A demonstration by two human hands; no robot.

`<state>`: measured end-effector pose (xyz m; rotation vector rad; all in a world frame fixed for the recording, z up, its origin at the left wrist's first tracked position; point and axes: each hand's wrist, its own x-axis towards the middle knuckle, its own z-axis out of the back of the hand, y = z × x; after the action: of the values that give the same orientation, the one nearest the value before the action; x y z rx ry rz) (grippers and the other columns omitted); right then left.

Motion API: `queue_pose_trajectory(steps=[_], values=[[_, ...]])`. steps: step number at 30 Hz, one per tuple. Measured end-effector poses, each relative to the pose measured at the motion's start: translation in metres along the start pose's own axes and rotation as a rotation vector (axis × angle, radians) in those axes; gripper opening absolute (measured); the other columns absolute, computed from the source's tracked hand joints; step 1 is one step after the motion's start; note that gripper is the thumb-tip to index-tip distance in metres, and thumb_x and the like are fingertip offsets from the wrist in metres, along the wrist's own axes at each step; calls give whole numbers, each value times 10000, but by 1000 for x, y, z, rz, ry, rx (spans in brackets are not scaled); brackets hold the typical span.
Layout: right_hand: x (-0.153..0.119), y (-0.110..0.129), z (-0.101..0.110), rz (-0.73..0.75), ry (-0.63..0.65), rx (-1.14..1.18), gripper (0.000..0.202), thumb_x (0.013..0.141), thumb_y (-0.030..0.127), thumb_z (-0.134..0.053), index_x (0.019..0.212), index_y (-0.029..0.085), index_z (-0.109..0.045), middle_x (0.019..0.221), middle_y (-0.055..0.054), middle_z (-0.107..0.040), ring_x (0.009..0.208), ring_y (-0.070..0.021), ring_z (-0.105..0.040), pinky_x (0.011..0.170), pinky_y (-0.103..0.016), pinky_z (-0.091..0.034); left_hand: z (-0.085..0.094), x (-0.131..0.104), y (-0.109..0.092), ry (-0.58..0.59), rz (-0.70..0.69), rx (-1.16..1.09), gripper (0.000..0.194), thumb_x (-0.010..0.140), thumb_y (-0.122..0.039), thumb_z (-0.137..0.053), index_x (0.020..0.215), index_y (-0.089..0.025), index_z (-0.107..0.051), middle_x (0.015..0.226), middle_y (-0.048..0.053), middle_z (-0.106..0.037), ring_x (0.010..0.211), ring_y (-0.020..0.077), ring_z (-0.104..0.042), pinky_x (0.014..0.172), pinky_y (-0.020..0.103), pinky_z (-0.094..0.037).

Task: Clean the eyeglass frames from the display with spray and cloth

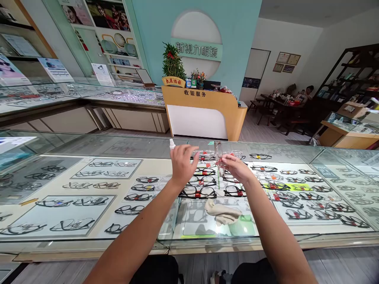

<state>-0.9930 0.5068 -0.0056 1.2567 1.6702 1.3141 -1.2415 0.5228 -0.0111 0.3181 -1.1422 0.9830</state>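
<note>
My right hand [237, 165] pinches a pair of thin-framed eyeglasses [219, 149] upright over the glass counter. To its left, my left hand [184, 162] is raised with its fingers stretched towards the glasses and the thumb apart, without touching them. The white nozzle of a small bottle [172, 144] shows just behind my left hand; its lower part is hidden. A crumpled beige cloth [223, 213] lies on the counter top between my forearms. Under the glass, rows of dark-framed eyeglasses [198, 192] with red tags are on display.
The glass display counter [168, 246] runs across in front of me, with more eyeglasses inside on both sides. Beyond it stand a wooden cashier desk [204, 98] with a potted plant [173, 63] and further showcases. A person [304, 94] sits at a table at the back right.
</note>
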Motion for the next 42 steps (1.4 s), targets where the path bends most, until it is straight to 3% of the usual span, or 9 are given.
queue_pose_trajectory(steps=[4, 7, 12, 18, 25, 32, 36, 42], values=[[0, -2, -4, -9, 51, 6, 314, 767, 478, -931, 835, 232, -749, 942, -18, -744, 978, -201, -691, 998, -366, -476, 0, -3, -13, 255, -251, -68, 304, 1072, -296, -538, 1296, -272, -741, 1134, 111, -732, 1090, 285, -628, 938, 445, -423], [0, -5, -7, -8, 106, 15, 300, 792, 473, -918, 838, 225, -756, 937, -21, -743, 975, -195, -692, 1016, -366, -481, -4, -6, -16, 321, -284, -71, 310, 1073, -294, -525, 1283, -261, -750, 1226, 127, -723, 1173, 301, -611, 960, 459, -428], [0, -8, -14, -3, 108, 41, 287, 798, 469, -919, 832, 232, -761, 932, -21, -754, 964, -195, -698, 1014, -371, -496, -7, -9, -15, 290, -248, -24, 277, 1063, -321, -545, 1171, -246, -789, 1409, 170, -642, 1334, 360, -541, 1030, 515, -440], [1, -12, -19, -33, 85, 152, 270, 777, 426, -940, 839, 240, -754, 942, -13, -775, 962, -188, -716, 996, -367, -514, -4, -8, -18, 243, -256, -27, 251, 1058, -268, -547, 1154, -243, -778, 1504, 176, -585, 1430, 354, -512, 1085, 520, -451], [2, -15, -17, -55, 104, 182, 273, 802, 435, -923, 875, 234, -753, 999, -31, -812, 1005, -198, -746, 1017, -370, -522, -4, -8, -16, 269, -225, -57, 220, 1045, -282, -575, 1106, -229, -780, 1636, 188, -480, 1418, 372, -536, 1103, 540, -438], [5, -15, -10, -43, 60, 334, 265, 800, 386, -930, 913, 229, -749, 1048, -20, -826, 1026, -183, -767, 993, -338, -567, -5, -11, -17, 175, -227, 23, 246, 1041, -362, -624, 1175, -263, -806, 1677, 176, -420, 1448, 387, -471, 1107, 538, -417], [5, -13, -8, -24, 13, 444, 219, 817, 312, -917, 914, 236, -736, 1019, 7, -817, 1007, -175, -773, 1043, -367, -587, -5, -12, -19, 157, -186, 78, 223, 1019, -427, -661, 1105, -311, -831, 1664, 143, -457, 1434, 390, -453, 1080, 554, -394], [5, -7, 2, -1, -130, 639, 189, 844, 254, -888, 961, 250, -740, 986, 5, -827, 1012, -203, -795, 977, -374, -631, -6, -12, -16, 159, -140, 94, 230, 1012, -448, -666, 991, -299, -840, 1603, 142, -533, 1399, 400, -475, 1037, 567, -387]])
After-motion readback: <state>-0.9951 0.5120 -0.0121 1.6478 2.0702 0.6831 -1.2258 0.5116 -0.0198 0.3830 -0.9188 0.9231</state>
